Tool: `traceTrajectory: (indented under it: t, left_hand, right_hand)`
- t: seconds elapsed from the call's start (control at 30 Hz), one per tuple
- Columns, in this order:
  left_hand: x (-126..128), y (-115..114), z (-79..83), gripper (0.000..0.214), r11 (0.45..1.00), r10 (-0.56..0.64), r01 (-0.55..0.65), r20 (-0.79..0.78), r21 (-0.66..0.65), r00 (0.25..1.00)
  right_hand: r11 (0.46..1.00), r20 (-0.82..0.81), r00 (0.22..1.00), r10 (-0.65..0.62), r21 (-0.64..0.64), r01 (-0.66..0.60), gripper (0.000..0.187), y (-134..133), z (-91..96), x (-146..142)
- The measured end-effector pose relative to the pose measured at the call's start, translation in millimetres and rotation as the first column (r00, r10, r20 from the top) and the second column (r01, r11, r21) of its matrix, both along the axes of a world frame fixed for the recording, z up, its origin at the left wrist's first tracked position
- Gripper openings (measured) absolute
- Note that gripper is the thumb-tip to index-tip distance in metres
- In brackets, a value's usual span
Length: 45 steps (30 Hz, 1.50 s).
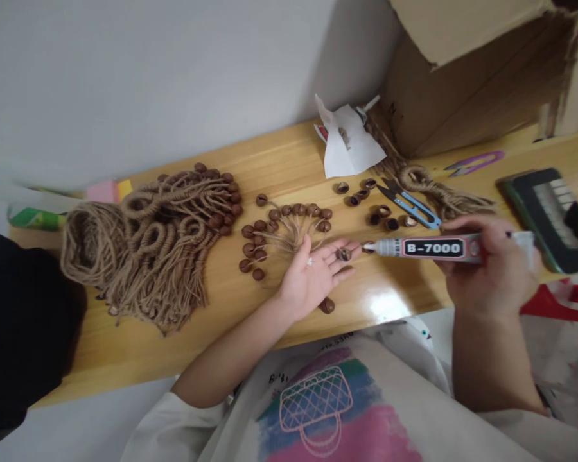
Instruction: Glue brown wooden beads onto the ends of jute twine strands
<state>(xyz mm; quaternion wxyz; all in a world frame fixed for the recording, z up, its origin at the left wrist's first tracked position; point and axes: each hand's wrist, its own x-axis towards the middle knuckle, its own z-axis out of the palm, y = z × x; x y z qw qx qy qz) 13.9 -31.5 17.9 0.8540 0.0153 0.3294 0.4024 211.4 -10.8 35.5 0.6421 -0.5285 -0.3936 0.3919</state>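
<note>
My left hand (308,276) is palm up over the table, fingers stretched out. It carries a hollow brown nutshell half (344,254) on the fingers. A small white bit shows by the thumb base. My right hand (491,263) is wrapped round a B-7000 glue tube (433,248), whose nozzle points left, just beside the shell. Another shell piece (367,246) is partly hidden behind the nozzle. Beyond my left hand, round brown nuts (298,210) on thin cords fan out. One nut (326,305) lies near my left wrist. Several hollow shells (383,210) lie farther back.
Bundled twine cords (168,256) with nuts at their ends are heaped on the left. Blue thread snips (414,205), purple snips (476,163), a twine coil (443,192), white paper (349,144) and a phone (553,218) lie right. A cardboard box (462,90) stands behind.
</note>
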Motion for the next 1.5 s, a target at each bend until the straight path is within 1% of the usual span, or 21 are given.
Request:
traceTrajectory:
  t: [0.07, 0.13, 0.33, 0.53, 0.63, 0.73, 0.8, 0.97, 1.1, 1.27, 1.4, 1.5]
  left_hand:
    - [0.3, 0.5, 0.3, 0.069, 1.0, -0.001, 0.001, -0.008, -0.02, 1.0]
    - [0.4, 0.9, 0.4, 0.07, 0.999, -0.005, 0.004, -0.009, -0.032, 1.0]
    - [-0.5, 0.5, 0.7, 0.071, 1.0, -0.017, 0.017, -0.014, -0.006, 1.0]
    - [-0.2, 1.9, 1.2, 0.072, 0.999, -0.006, 0.006, -0.009, -0.041, 1.0]
    - [0.3, 2.0, 1.2, 0.072, 0.999, 0.0, 0.0, -0.004, -0.047, 1.0]
    - [0.5, 1.7, 1.5, 0.071, 0.998, -0.001, 0.0, -0.011, -0.057, 1.0]
    - [0.4, 1.5, 1.7, 0.071, 0.998, -0.001, 0.0, -0.018, -0.064, 1.0]
    - [0.1, 1.3, 1.3, 0.072, 0.999, 0.004, -0.004, -0.009, -0.052, 1.0]
    - [0.1, 1.6, 0.7, 0.073, 0.999, 0.0, 0.0, -0.007, -0.043, 1.0]
    - [-0.5, 1.0, 0.4, 0.074, 0.999, -0.013, 0.013, -0.004, -0.032, 1.0]
    - [-1.4, 0.1, -0.7, 0.073, 1.0, -0.014, 0.014, 0.01, -0.015, 1.0]
    - [-1.6, -0.2, -1.9, 0.073, 1.0, -0.02, 0.02, 0.019, -0.003, 1.0]
  right_hand:
    - [0.999, 0.07, 0.997, 0.032, -0.045, -0.029, 0.022, -5.5, -1.2, -1.7]
    - [0.995, 0.125, 0.99, 0.062, -0.084, -0.052, 0.024, -9.9, -3.2, -3.5]
    - [0.983, 0.218, 0.974, 0.065, -0.182, -0.025, 0.032, -16.4, -7.2, -5.0]
    - [0.99, 0.332, 0.938, 0.101, -0.124, -0.063, 0.035, -19.5, -7.7, -3.5]
    - [0.989, 0.371, 0.92, 0.125, -0.125, -0.083, 0.036, -20.0, -8.9, -1.8]
    - [0.99, 0.412, 0.905, 0.105, -0.13, -0.056, 0.037, -20.7, -9.9, -1.0]
    - [0.991, 0.419, 0.903, 0.094, -0.124, -0.045, 0.037, -21.2, -9.9, -1.6]
    - [0.991, 0.442, 0.89, 0.111, -0.113, -0.068, 0.037, -21.3, -8.8, -3.7]
    - [0.989, 0.449, 0.885, 0.128, -0.128, -0.078, 0.038, -21.0, -9.7, -1.9]
    - [0.988, 0.501, 0.856, 0.129, -0.137, -0.07, 0.036, -21.6, -9.3, -1.3]
    - [0.992, 0.501, 0.86, 0.095, -0.119, -0.041, 0.04, -20.7, -6.1, -3.9]
    - [0.99, 0.482, 0.868, 0.116, -0.127, -0.063, 0.039, -19.5, -4.8, -4.6]
